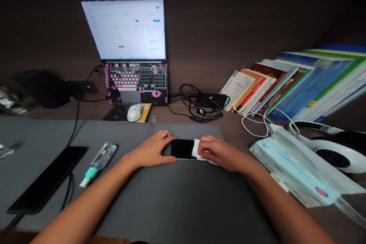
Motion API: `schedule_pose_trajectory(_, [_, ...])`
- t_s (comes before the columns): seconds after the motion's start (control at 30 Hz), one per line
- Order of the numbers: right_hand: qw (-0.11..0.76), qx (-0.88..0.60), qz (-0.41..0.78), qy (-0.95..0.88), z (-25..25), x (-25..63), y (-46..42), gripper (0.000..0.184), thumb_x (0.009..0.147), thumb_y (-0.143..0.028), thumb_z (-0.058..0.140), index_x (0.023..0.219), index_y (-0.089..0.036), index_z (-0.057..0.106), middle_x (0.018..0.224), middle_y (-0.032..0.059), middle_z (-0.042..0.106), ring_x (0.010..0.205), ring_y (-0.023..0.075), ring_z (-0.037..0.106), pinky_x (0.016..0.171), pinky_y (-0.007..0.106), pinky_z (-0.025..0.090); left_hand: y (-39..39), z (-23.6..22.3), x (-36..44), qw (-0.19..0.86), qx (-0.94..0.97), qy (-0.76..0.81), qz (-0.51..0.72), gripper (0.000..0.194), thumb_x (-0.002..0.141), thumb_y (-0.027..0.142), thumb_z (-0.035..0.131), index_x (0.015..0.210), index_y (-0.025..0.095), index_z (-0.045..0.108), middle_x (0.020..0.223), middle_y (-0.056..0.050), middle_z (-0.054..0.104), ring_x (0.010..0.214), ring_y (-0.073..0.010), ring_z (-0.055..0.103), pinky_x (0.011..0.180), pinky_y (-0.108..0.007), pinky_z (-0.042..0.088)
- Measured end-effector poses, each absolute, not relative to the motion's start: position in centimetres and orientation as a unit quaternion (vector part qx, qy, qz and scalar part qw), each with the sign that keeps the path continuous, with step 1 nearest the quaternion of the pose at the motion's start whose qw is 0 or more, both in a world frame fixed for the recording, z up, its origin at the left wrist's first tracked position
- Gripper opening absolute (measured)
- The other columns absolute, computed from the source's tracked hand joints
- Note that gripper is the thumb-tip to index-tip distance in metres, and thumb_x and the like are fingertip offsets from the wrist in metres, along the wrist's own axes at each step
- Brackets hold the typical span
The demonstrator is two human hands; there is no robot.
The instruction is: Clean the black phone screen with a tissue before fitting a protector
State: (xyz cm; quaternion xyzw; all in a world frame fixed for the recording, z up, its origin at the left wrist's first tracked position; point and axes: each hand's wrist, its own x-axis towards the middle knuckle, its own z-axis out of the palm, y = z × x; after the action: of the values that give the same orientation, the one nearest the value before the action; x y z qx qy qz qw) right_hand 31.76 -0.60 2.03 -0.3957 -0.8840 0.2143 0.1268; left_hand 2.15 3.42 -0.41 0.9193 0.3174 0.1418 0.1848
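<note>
A smartphone (182, 149) with a dark screen lies sideways on the grey desk mat (183, 190). My left hand (154, 148) grips its left end, thumb at the near edge and fingers at the far edge. Bunched under the closed fingers of my right hand (219, 152) is a white tissue (196, 148), pressed on the right part of the screen. That end of the phone is hidden by the tissue and hand. Left of my left forearm lies a clear spray bottle (103, 156) with a mint-green neck.
Behind the mat stand an open laptop (134, 80), a mouse (134, 112) and a black power adapter (211, 100) with tangled cables. A black tablet-like slab (50, 179) lies left. Leaning books (268, 84), headphones (331, 154) and a tissue pack (294, 167) fill the right side.
</note>
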Motion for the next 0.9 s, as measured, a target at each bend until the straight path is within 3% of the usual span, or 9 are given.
schedule_pose_trajectory(0.23, [0.076,-0.417,0.282,-0.861,3.0,32.4,-1.2,0.011,0.097,-0.024,0.057,0.089,-0.02,0.063,0.098,0.0053,0.059,0.096,0.0204,0.055,0.084,0.031,0.043,3.5,-0.5,2.1,0.189,0.919,0.32,0.133,0.064,0.087,0.049,0.069,0.141,0.019,0.052,0.121,-0.009,0.055,0.116,-0.0291,0.054,0.103,-0.044,0.046])
schedule_pose_trajectory(0.6, [0.066,-0.444,0.303,-0.84,2.8,28.3,0.4,0.007,0.084,-0.014,0.06,0.078,-0.018,0.062,0.084,0.0021,0.058,0.078,0.0155,0.056,0.072,0.026,0.042,4.2,-0.5,2.4,0.202,0.913,0.324,0.145,0.066,0.078,0.052,0.079,0.132,0.018,0.059,0.114,-0.009,0.057,0.11,-0.0296,0.056,0.098,-0.043,0.048])
schedule_pose_trajectory(0.8, [0.038,-0.444,0.305,-0.842,2.3,23.1,2.4,0.006,0.079,-0.015,0.065,0.075,-0.017,0.061,0.082,0.001,0.059,0.075,0.0143,0.053,0.068,0.024,0.039,5.1,-0.8,1.8,0.261,0.895,0.334,0.138,0.094,0.067,0.049,0.087,0.146,0.02,0.045,0.125,-0.011,0.058,0.121,-0.033,0.054,0.104,-0.044,0.045])
schedule_pose_trajectory(0.9, [0.02,-0.436,0.318,-0.841,2.2,21.6,3.5,0.009,0.077,-0.015,0.067,0.072,-0.017,0.06,0.078,-0.0004,0.059,0.071,0.0128,0.051,0.064,0.023,0.036,5.2,-1.0,1.5,0.264,0.892,0.338,0.146,0.097,0.064,0.05,0.089,0.147,0.022,0.045,0.134,-0.013,0.056,0.13,-0.0364,0.049,0.108,-0.046,0.041])
